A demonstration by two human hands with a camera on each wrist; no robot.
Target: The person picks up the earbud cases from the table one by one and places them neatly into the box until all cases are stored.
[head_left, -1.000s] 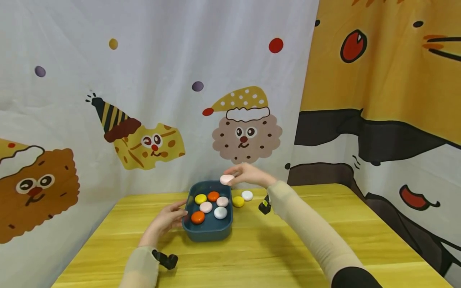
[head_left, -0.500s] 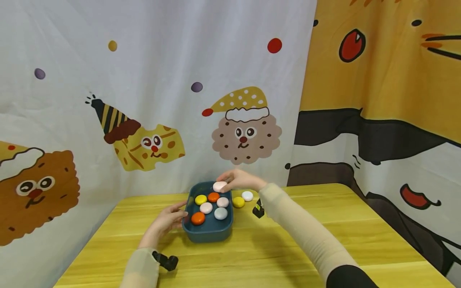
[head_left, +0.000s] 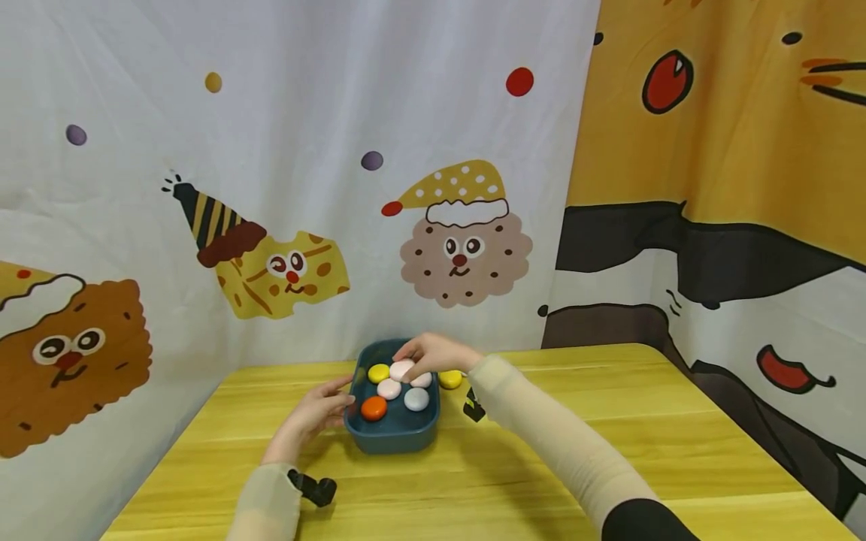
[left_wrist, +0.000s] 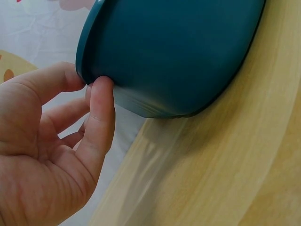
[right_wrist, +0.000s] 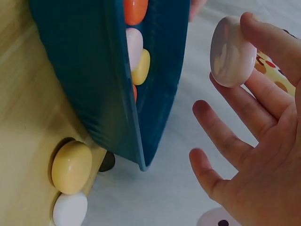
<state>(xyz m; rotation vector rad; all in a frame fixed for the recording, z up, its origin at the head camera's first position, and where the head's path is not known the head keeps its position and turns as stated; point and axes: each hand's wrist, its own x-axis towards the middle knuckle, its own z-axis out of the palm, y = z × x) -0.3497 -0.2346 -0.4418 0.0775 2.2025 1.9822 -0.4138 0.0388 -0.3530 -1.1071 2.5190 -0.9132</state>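
My right hand (head_left: 433, 355) pinches a glossy pale pink pebble-shaped piece (right_wrist: 233, 52) between thumb and fingertips, its other fingers spread. The hand hovers over a dark teal rectangular box (head_left: 395, 443) on the table. At the box's left side my left hand (left_wrist: 61, 136) holds the rim between thumb and forefinger. Inside lie more pebble-shaped pieces: an orange one (head_left: 373, 408), a yellow one (head_left: 378, 373), a pale pink one (head_left: 389, 388) and a white one (head_left: 416, 399). The right fingers partly cover another pale piece (head_left: 422, 379).
Outside the box's far right corner, a yellow piece (right_wrist: 72, 167) and a white piece (right_wrist: 70, 209) lie on the wood-grain table (head_left: 528, 466). A printed cartoon curtain (head_left: 298, 90) hangs behind the table and along its sides.
My right hand has moved left and down, carrying the pale pink piece from above the box's far right corner to over its middle. The left hand stays on the rim.
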